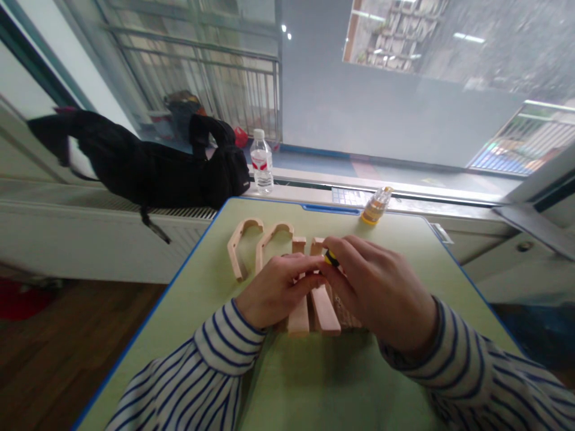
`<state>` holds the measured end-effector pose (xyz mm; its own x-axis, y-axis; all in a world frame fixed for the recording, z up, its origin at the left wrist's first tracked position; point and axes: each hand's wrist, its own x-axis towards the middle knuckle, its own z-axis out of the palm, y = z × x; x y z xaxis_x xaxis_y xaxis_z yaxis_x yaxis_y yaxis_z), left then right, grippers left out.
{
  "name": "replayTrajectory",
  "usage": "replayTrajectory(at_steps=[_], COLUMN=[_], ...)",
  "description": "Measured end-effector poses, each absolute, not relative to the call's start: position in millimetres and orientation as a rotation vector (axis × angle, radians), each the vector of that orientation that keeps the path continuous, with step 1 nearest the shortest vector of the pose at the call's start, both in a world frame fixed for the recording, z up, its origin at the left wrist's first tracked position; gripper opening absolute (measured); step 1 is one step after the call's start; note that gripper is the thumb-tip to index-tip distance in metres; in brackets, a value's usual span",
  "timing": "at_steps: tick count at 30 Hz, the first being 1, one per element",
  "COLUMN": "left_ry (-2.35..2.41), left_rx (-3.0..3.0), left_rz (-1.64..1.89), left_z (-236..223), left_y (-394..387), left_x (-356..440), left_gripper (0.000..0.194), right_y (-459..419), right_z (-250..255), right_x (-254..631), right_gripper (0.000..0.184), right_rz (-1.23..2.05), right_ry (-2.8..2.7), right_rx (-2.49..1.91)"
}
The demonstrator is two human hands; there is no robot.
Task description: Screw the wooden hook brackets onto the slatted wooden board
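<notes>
My right hand (372,287) is closed around a yellow-and-black tool handle (331,257), most of which its fingers hide. From the left, my left hand (283,287) reaches over the light wooden pieces, its thumb and forefinger pressed close together near the tool. What lies between those fingertips is hidden. Under both hands are a straight wooden bar (299,317) and a second wooden bar (327,314), side by side, with more wood partly covered by my right hand. Left of them lie a curved wooden piece (234,248) and a similar curved piece (263,245).
The pale green tabletop (202,287) has a blue edge. At its back right stands a small clear bottle with a yellow base (375,208). A water bottle (262,164) and a black bag (166,170) rest on the sill by the window.
</notes>
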<state>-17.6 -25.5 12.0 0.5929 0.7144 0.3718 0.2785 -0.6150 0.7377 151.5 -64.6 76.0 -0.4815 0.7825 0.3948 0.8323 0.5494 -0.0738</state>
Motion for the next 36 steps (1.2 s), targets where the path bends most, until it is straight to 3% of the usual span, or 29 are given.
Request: replayTrajectory(at_steps=[10, 22, 36], left_ry=[0.926, 0.954, 0.86], left_rx=[2.19, 2.192, 2.204], left_rz=[1.017, 0.999, 0.915], left_z=[18, 17, 15], left_y=[-31, -29, -27], left_x=[-14, -17, -17], left_gripper=[0.015, 0.014, 0.019], right_y=[-65, -56, -57], right_z=[74, 91, 84], right_x=[149, 157, 160], right_gripper=[0.02, 0.025, 0.021], right_rz=[-0.16, 0.189, -0.003], right_ry=[-2.36, -2.469, -2.497], right_rx=[-1.369, -1.182, -1.17])
